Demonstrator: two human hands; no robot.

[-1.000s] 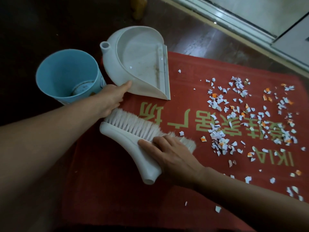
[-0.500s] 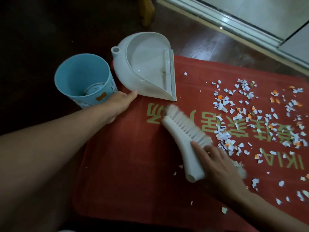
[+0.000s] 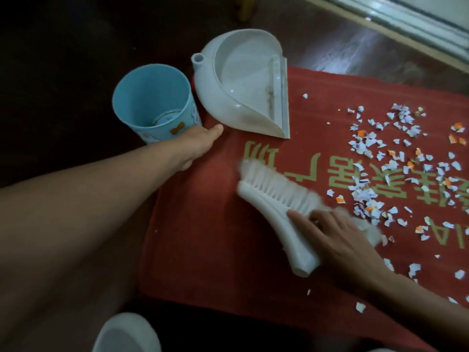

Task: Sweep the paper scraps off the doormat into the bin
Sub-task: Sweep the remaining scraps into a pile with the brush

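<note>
Sweep stage, early. Hand brush [image 3: 276, 199] clasped in right hand [image 3: 337, 237]; left hand [image 3: 200, 142] beside dustpan [image 3: 241, 97], grip unclear. Next: steady dustpan, drag paper scraps [image 3: 396, 174] in, empty into blue bin [image 3: 152, 97].

Pretty clearly a home entryway. A red lettered doormat [image 3: 203, 250] is laid on dark wooden flooring [image 3: 337, 44], and a pale door sill [image 3: 406, 20] is seen near it.
</note>
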